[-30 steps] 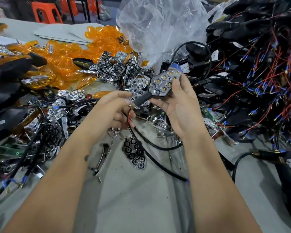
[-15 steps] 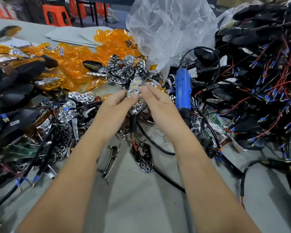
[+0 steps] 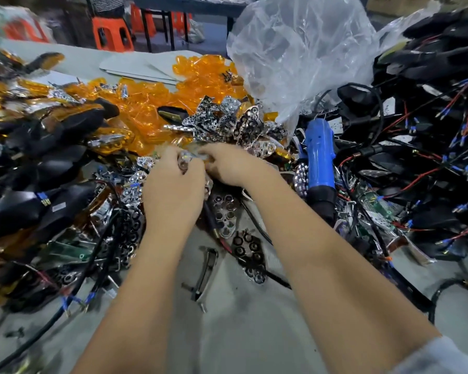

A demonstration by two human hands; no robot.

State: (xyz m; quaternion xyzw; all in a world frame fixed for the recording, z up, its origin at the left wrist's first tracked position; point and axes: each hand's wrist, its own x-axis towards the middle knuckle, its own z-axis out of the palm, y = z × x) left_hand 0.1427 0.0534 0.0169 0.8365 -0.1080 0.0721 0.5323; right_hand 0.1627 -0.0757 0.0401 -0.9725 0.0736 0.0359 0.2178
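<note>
right now we hold a small chrome reflector (image 3: 186, 160) between both hands, just on the near side of the reflector heap (image 3: 227, 122). our left hand (image 3: 173, 193) and right hand (image 3: 231, 166) each curl their fingers round it, and they cover most of it; blur hides the fingertips. orange lenses (image 3: 152, 103) spread far left, and black housings (image 3: 38, 163) crowd the left edge. a blue tool (image 3: 319, 157) lies just right of our right hand, with a clear plastic bag (image 3: 295, 55) beyond it and tangled wires (image 3: 430, 157) further right. nearer us, on the grey table (image 3: 254, 333), lie a reflector plate (image 3: 249, 255) and a metal clip (image 3: 206, 273).
</note>
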